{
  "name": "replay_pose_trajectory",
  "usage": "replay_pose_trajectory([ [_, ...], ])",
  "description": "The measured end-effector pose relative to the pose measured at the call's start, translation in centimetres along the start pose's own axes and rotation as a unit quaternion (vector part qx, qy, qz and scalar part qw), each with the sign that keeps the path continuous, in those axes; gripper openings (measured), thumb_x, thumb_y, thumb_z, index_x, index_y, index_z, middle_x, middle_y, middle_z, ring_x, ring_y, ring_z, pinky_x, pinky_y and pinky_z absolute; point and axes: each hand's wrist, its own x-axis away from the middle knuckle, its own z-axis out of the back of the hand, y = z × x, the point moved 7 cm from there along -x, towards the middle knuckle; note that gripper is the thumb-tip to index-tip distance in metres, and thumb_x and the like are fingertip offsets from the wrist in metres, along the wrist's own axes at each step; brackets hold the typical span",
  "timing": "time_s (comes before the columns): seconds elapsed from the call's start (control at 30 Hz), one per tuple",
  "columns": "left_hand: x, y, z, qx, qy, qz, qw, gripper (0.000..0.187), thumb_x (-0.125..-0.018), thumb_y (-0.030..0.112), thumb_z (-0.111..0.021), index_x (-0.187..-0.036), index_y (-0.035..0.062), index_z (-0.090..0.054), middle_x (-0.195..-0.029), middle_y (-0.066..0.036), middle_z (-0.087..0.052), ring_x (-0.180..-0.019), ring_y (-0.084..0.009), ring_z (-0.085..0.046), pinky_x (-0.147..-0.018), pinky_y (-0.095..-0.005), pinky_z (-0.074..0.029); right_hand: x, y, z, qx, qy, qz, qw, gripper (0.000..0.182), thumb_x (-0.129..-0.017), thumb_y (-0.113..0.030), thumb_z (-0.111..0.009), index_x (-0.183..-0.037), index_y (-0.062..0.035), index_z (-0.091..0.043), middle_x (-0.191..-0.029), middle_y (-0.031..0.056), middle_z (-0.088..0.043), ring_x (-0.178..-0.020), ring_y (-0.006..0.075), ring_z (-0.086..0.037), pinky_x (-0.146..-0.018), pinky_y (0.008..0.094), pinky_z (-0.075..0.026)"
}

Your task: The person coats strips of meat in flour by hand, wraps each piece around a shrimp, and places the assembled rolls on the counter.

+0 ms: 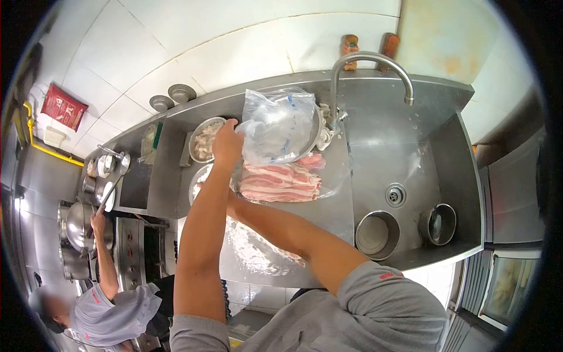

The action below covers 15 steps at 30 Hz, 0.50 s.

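Note:
My left hand (229, 142) reaches forward with curled fingers, pinching the edge of a clear plastic bag (275, 126) with blue print. The bag lies over a round metal bowl (317, 130). Just left of that hand is a metal bowl of pale, cut-up meat (205, 142). My right arm (270, 226) crosses under my left forearm, and its hand is mostly hidden there, at a second metal bowl (192, 186). Long slices of streaky pork belly (280, 183) lie side by side on the steel counter, right of my forearm and below the bag.
On the right, a steel sink (375, 170) holds two metal pots (377, 234) beneath a curved faucet (375, 56). Wet plastic film (258, 249) covers the counter's near edge. Left, a co-worker (111, 311) holds a long-handled ladle (114, 188) by a large pot (82, 226).

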Motion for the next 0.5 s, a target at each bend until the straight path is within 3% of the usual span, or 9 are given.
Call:
replay_pose_trajectory([
  [0.07,-0.2,-0.3,0.1,0.0,0.006,-0.008,1.0,0.047,-0.078,0.032,-0.063,-0.118,0.0074,-0.056,-0.109,-0.019,-0.063,-0.105,-0.0367,-0.058,-0.089,-0.0443,-0.044,-0.1,-2.0,0.3,-0.036,-0.001,0.038,0.999,0.027,-0.093,-0.028,-0.056,-0.113,-0.0096,-0.055,-0.1,0.0061,-0.059,-0.095,0.0181,-0.055,-0.083,0.035,-0.045],
  [0.13,-0.7,-0.5,0.3,-0.013,0.001,-0.005,1.0,0.049,-0.079,0.036,-0.064,-0.118,0.0071,-0.057,-0.111,-0.019,-0.062,-0.106,-0.0372,-0.056,-0.091,-0.0437,-0.044,-0.4,-4.4,0.3,0.053,-0.008,0.039,0.998,0.033,-0.089,-0.028,-0.059,-0.116,-0.0085,-0.055,-0.105,0.0079,-0.06,-0.1,0.0194,-0.055,-0.084,0.0337,-0.046],
  [0.2,-1.8,0.4,2.6,-0.017,-0.026,0.03,0.999,0.047,-0.081,0.039,-0.063,-0.115,0.006,-0.059,-0.114,-0.017,-0.061,-0.109,-0.037,-0.055,-0.092,-0.0431,-0.043,-0.9,-6.5,0.3,0.28,-0.008,-0.04,0.959,0.042,-0.085,-0.026,-0.063,-0.122,-0.0081,-0.054,-0.117,0.0101,-0.059,-0.113,0.0246,-0.054,-0.09,0.0339,-0.045],
  [0.23,-2.1,1.0,4.0,-0.019,-0.04,0.048,0.998,0.047,-0.082,0.04,-0.062,-0.113,0.0055,-0.061,-0.115,-0.017,-0.06,-0.111,-0.037,-0.054,-0.092,-0.0427,-0.043,-1.2,-6.5,0.6,0.218,0.018,-0.061,0.974,0.043,-0.083,-0.026,-0.064,-0.121,-0.0082,-0.054,-0.116,0.0103,-0.06,-0.113,0.0257,-0.054,-0.09,0.0341,-0.045],
  [0.33,-2.8,1.5,8.4,-0.061,0.033,-0.104,0.992,0.041,-0.085,0.038,-0.059,-0.107,0.0038,-0.064,-0.112,-0.017,-0.061,-0.108,-0.0365,-0.055,-0.093,-0.0421,-0.042,-2.1,-6.8,1.0,0.042,0.062,-0.102,0.992,0.046,-0.08,-0.023,-0.067,-0.121,-0.0076,-0.054,-0.111,0.011,-0.061,-0.107,0.0266,-0.057,-0.086,0.0344,-0.046],
  [0.43,-3.5,-3.3,12.6,-0.033,0.196,-0.112,0.974,0.034,-0.087,0.03,-0.058,-0.107,0.0035,-0.064,-0.108,-0.017,-0.062,-0.1,-0.0342,-0.057,-0.09,-0.0404,-0.043,-2.9,-10.0,1.0,-0.11,0.044,-0.099,0.988,0.047,-0.078,-0.014,-0.069,-0.122,-0.0052,-0.054,-0.104,0.0116,-0.063,-0.092,0.0227,-0.062,-0.073,0.0343,-0.052],
  [0.5,-2.0,-4.7,15.3,0.034,0.262,-0.075,0.961,0.033,-0.087,0.027,-0.058,-0.107,0.0018,-0.063,-0.104,-0.018,-0.062,-0.094,-0.032,-0.058,-0.089,-0.0388,-0.043,-3.5,-14.0,2.3,-0.043,0.08,-0.113,0.989,0.047,-0.078,-0.009,-0.067,-0.123,-0.0077,-0.053,-0.103,0.0104,-0.063,-0.088,0.0178,-0.061,-0.068,0.0296,-0.05],
])
